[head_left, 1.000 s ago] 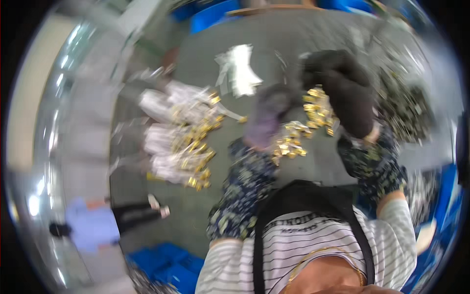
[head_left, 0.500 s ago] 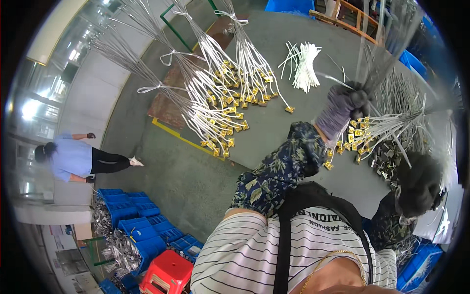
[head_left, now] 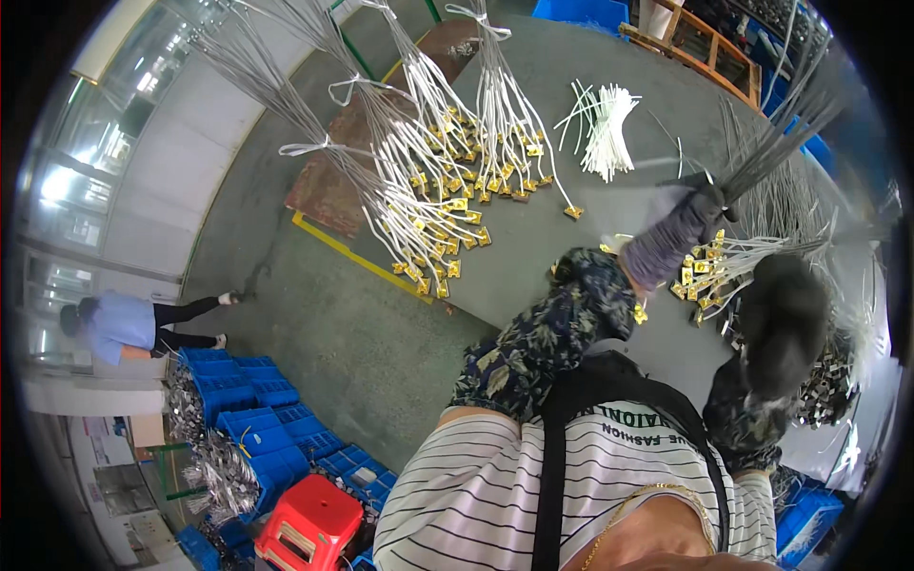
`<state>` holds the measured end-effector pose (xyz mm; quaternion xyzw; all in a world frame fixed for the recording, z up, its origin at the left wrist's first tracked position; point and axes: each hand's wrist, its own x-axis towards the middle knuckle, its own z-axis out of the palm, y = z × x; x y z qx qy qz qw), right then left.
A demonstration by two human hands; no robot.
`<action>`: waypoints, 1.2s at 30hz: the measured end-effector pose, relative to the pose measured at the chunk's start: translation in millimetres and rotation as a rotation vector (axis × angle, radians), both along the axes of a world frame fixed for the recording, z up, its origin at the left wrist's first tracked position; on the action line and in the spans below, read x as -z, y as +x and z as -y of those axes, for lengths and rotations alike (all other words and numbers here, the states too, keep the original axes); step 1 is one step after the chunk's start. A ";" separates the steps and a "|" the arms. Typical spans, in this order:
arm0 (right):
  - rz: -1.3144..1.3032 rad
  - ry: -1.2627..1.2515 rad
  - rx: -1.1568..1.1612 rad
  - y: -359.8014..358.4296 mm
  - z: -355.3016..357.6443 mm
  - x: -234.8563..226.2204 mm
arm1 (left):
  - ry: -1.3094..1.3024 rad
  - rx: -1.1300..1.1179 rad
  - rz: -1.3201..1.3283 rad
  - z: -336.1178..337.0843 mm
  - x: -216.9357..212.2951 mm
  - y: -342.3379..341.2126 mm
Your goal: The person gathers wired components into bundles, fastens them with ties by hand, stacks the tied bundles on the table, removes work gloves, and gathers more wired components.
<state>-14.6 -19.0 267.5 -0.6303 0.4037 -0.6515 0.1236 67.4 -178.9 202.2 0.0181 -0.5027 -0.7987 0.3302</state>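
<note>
Right of the white tube bundle (head_left: pixel 609 131), the left hand (head_left: pixel 701 209) was closed around a grey wire bundle (head_left: pixel 783 145), judged light, springy and best held where gathered; the right hand (head_left: pixel 785 312), farther right, was too blurred to determine its grip.

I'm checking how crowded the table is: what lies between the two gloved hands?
In the head view, white-sleeved wires lie between the left hand and the blurred right hand, with gold-coloured connectors at the wires' left ends.
</note>
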 end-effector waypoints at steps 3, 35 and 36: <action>0.176 0.395 0.205 -58.9 10.0 25.9 | -0.017 0.077 -0.024 -3.9 -16.2 9.1; -0.667 0.321 0.192 5.1 23.5 -23.0 | -0.687 -0.765 0.005 -21.6 26.4 -16.1; -0.738 0.270 0.343 3.7 25.7 -21.8 | -0.711 -0.759 0.048 -19.6 21.5 -8.8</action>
